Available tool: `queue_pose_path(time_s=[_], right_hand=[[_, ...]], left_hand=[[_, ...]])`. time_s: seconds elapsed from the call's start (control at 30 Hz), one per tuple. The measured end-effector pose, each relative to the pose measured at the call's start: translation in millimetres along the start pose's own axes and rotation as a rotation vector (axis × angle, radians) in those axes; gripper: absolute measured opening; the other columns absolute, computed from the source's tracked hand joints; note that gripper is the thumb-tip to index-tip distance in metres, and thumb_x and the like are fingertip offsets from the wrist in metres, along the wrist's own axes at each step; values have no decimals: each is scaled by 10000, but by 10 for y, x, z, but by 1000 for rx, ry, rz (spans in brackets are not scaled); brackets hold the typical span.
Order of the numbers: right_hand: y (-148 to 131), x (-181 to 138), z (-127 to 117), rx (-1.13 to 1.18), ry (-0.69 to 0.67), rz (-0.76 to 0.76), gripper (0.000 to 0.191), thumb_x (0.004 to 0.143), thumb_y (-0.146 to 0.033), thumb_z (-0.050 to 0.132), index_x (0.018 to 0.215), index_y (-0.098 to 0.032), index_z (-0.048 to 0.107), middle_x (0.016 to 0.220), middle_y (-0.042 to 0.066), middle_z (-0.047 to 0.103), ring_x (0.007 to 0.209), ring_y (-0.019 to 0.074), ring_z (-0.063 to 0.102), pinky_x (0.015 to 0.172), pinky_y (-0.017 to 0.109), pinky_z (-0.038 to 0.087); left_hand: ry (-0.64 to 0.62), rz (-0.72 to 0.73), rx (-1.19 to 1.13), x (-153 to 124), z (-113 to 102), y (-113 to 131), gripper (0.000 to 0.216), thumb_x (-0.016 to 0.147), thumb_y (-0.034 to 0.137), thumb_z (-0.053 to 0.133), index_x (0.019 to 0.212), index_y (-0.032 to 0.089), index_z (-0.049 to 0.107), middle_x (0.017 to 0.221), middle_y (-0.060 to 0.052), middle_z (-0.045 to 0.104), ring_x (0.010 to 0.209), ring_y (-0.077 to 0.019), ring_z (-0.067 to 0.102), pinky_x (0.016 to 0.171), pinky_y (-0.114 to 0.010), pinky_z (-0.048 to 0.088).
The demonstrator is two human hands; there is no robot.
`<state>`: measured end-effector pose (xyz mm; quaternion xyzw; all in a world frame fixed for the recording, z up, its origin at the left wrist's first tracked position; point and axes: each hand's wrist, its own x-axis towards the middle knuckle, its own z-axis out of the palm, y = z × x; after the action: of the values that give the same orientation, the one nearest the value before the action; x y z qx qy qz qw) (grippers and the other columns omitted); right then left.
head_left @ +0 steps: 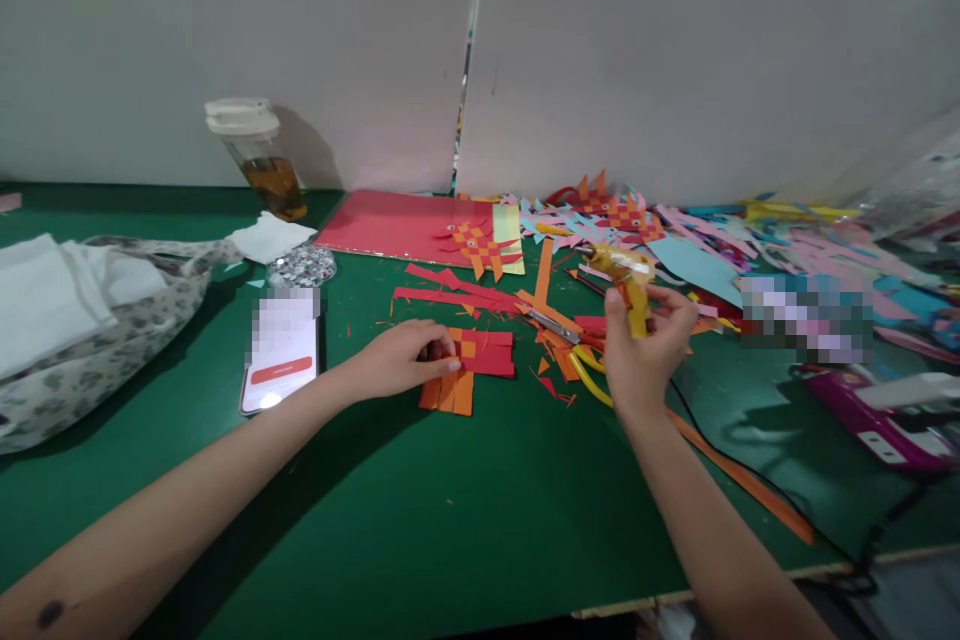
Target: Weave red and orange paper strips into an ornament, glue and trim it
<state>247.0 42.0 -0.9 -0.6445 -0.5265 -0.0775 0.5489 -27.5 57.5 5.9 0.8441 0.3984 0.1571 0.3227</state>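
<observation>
My left hand [409, 358] is curled over the left side of a woven paper piece [489, 356] lying on the green table. Its thumb and fingers pinch the paper near the small orange-and-red checkered weave. Red strips point right from the weave, and orange strips hang toward me. In my right hand [651, 345] is a yellow hot glue gun [636, 295], gripped by its handle, with the nozzle pointing left above the paper scraps. Scissors [555, 325] with yellow handles lie between the hands, partly under the right one.
Red and orange strips [457, 295] lie beyond my left hand. Finished woven fish [476, 245] rest on a red sheet [382, 225]. A phone [285, 350], bag of sequins [304, 265] and tea bottle [259, 160] stand left. A purple power strip [877, 420] and cord are right.
</observation>
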Motion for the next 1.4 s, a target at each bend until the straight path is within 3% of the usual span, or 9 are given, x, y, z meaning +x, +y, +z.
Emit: queue_pose_path(time_s=[0.13,0.4,0.57,0.73,0.9,1.0,1.1,1.27,1.4], right_hand=[[-10,-1,9,6,35,79,409,746,-454,567,1040,-200,439,1026,87,502,844,190,543,704,341,457],[-102,-66,49,18,-33,43,409,744,-441,571,1053,-201,449,1035,75,516,820,170,547,745,346,463],[-109,-72,44,7,-22,19,398,746,-442,564,1041,-197,459,1042,84,519,934,207,532,774,369,457],[-109,-73,37,16,-6,26,398,738,-445,577,1026,-197,460,1033,76,518,929,198,532,751,347,462],[-98,-53,4,31,-4,40,404,761,-450,548,1056,-196,439,1025,81,515,910,192,539,763,353,463],[-102,-47,-8,48,-9,64,406,754,-447,559,1054,-201,442,1028,75,513,912,190,538,781,358,459],[-114,-51,-10,68,-15,70,402,747,-433,574,1050,-203,445,1042,74,511,900,182,535,792,353,454],[-119,-66,2,64,-23,70,393,749,-430,568,1043,-197,449,1033,74,512,895,180,532,783,354,454],[-92,-76,22,88,-7,56,402,732,-424,594,1037,-197,462,1014,59,515,867,165,531,768,346,464]], left_hand=[[1,-100,-84,22,-42,74,340,812,507,441,808,192,569,737,-7,585,617,-122,495,547,-253,375],[419,-102,-219,352,55,310,548,690,489,633,1143,205,512,1155,-85,562,917,-191,558,753,-332,466],[351,-55,-491,733,165,460,617,668,387,690,1228,227,486,1259,-97,519,792,-146,604,695,-311,503],[362,-32,-541,897,155,381,251,741,379,617,844,160,681,809,-65,692,729,-155,620,698,-308,504],[525,-131,-86,747,-159,63,261,803,353,538,951,183,671,869,-80,688,807,-212,624,733,-349,478],[465,-180,417,550,-325,9,400,784,221,540,1183,254,545,1074,-94,627,1025,-290,550,791,-391,444],[369,-85,604,353,-357,55,502,796,248,533,1286,238,424,1143,-110,578,1083,-290,501,834,-393,423],[123,135,471,136,-260,48,324,798,418,535,1070,249,580,1068,-60,587,1002,-227,530,805,-340,438],[65,289,383,99,-144,16,264,857,396,453,1015,271,623,988,-43,590,924,-179,538,780,-315,441]])
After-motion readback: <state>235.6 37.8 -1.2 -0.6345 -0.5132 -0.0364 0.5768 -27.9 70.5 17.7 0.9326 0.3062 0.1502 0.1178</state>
